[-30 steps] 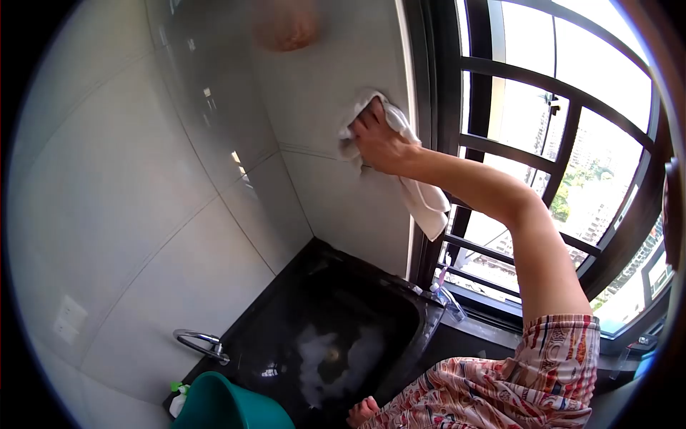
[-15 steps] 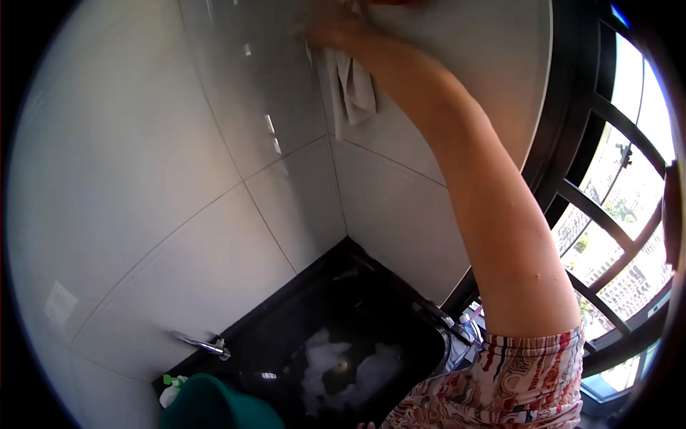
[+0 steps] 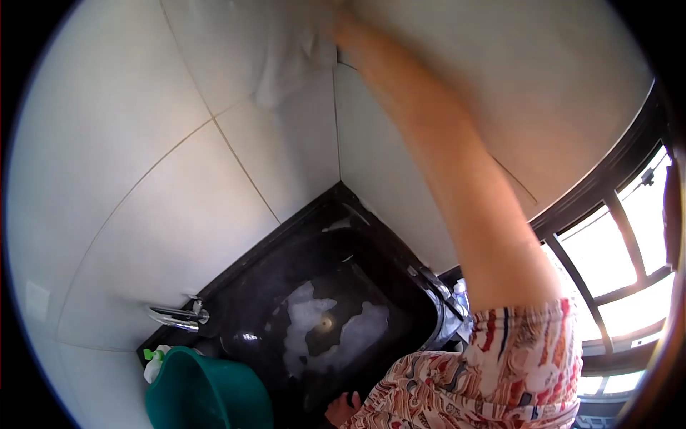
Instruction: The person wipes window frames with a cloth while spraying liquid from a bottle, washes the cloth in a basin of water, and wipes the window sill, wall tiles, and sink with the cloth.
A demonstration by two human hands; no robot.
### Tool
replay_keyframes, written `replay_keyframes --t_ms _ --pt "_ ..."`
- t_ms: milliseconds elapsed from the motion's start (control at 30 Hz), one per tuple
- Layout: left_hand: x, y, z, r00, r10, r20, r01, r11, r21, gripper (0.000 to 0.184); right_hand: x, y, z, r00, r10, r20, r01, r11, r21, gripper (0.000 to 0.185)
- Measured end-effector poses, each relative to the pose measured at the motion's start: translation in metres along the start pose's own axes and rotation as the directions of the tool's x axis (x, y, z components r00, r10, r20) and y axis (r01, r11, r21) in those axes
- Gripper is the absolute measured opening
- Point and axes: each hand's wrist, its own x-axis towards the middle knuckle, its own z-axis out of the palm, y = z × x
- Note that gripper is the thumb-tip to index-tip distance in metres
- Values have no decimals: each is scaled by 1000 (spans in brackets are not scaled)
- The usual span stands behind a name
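My right hand (image 3: 334, 18) is raised at the top of the view, blurred by motion. It is closed on a pale grey cloth (image 3: 277, 61) against the tiled wall (image 3: 171, 207). The top of the cloth is cut off by the frame. Low in the view, part of my left hand (image 3: 343, 410) shows by the near edge of the black sink (image 3: 246, 297). Its visible fingers are slightly apart and nothing shows in them. White suds (image 3: 364, 330) lie around the drain (image 3: 326, 323).
A green bucket (image 3: 236, 390) stands at the sink's left end, with a white bottle with a green top (image 3: 153, 363) behind it. A chrome faucet (image 3: 175, 317) juts from the wall. Clear bottles (image 3: 459, 292) stand right of the sink, below a dark-framed window (image 3: 607, 250).
My right hand has carried the cloth from the right-hand wall across the corner to the left-hand wall. The view has tilted down, and more of my left hand shows.
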Motion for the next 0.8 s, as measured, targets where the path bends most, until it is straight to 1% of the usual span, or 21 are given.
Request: replay_keyframes --t_ms 33,67,133,167,233,267,300,333,367,400,467,500,567,600,633,667,700,767,800 --pt "-3 -1 2 1000 1 -3 -1 1000 -3 27 -42 0 5 999 23 -29 -23 1000 -6 51" --pt "-6 -3 3 1000 -4 -9 4 1000 -3 27 -83 1 17 994 88 67 -91 995 31 52" --pt "-6 -6 4 1000 -4 -19 4 1000 -2 27 -157 -1 27 980 145 135 -166 973 160 60" --pt "-8 -8 6 1000 -3 -27 3 1000 -7 27 -189 -1 24 984 138 110 -161 956 246 66" --pt "-9 -7 5 999 -4 -31 3 1000 -14 27 -248 -10 18 963 147 224 -187 967 172 67" --pt "-8 -6 4 1000 -8 -21 7 1000 -13 27 -275 -16 14 957 160 242 -205 963 176 67" --pt "-5 -7 4 1000 -12 -20 12 1000 -12 27 -300 -26 9 888 284 362 -357 921 153 66" --pt "-8 -11 7 1000 -9 3 9 1000 0 27 -327 -29 10 789 391 474 -495 861 115 66" --pt "-10 -15 11 1000 -6 26 6 1000 11 27 -361 -31 15 775 393 495 -508 853 119 66" --pt "-13 -15 12 998 9 58 -11 1000 22 27 -397 -37 18 742 453 495 -535 844 29 65" --pt "-10 -7 11 997 -50 64 47 998 45 26 -446 -51 29 691 506 517 -575 818 -33 65" --pt "-8 -3 7 995 -78 66 75 996 51 25 -455 -60 24 716 461 524 -506 860 -65 62" --pt "-13 2 10 992 -103 77 99 994 49 25 -466 -62 10 726 420 544 -444 891 -96 60" --pt "-11 2 10 993 -91 73 88 995 51 24 -475 -56 18 615 477 628 -514 847 -139 57" --pt "-8 0 11 994 -87 63 84 995 61 24 -471 -68 17 620 521 587 -511 836 -202 54" --pt "-6 8 4 989 -124 87 120 992 46 24 -468 -81 16 623 563 543 -510 819 -263 52" --pt "-6 9 3 988 -127 85 123 991 53 23 -472 -93 16 607 557 567 -510 820 -260 52" --pt "-3 10 3 988 -134 83 128 989 71 23 -471 -107 30 348 642 683 -433 756 -490 44" --pt "-3 11 6 987 -137 79 130 988 80 23 -471 -121 34 340 636 692 -435 759 -484 44"
